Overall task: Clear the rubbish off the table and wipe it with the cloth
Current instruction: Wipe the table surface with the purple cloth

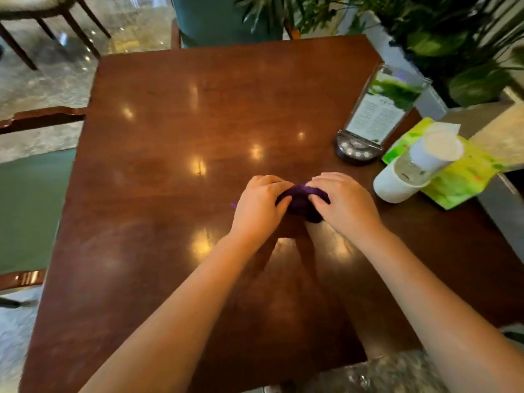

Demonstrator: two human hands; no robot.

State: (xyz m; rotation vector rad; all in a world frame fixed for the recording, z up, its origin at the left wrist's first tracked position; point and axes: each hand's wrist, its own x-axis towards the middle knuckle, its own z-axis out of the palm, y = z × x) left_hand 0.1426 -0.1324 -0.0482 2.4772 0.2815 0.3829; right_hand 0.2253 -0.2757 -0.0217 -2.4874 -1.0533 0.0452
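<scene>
Left hand [259, 204] and right hand [344, 204] both grip the purple cloth [300, 201]; menu stand [377, 114] text unreadable.

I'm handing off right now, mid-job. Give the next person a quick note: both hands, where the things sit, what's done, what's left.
Left hand and right hand: both gripping the bunched purple cloth, low over the table middle.
Along the right edge: menu stand, white bottle, green tissue pack.
Done: no loose rubbish shows on the wood.
Left: spread the cloth and wipe; how much has been wiped cannot be told.
</scene>
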